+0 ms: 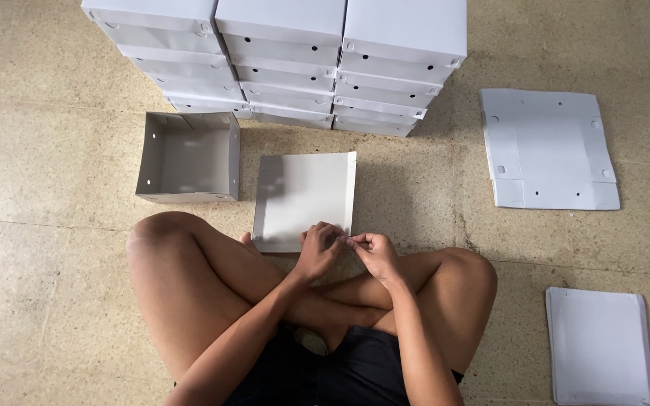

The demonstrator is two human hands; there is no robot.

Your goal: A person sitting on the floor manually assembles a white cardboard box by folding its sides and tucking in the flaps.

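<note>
Both hands met at near right corner of half-folded white lid: left hand pinched corner edge, right hand pinched flap beside it, fingertips touching. Person sat cross-legged on floor; lid lay on floor just ahead of knees. Open white box stood left of lid. Flat sheet stack lay near right; unfolded box blank lay farther right. Stacked white boxes stood farthest, three columns.
</note>
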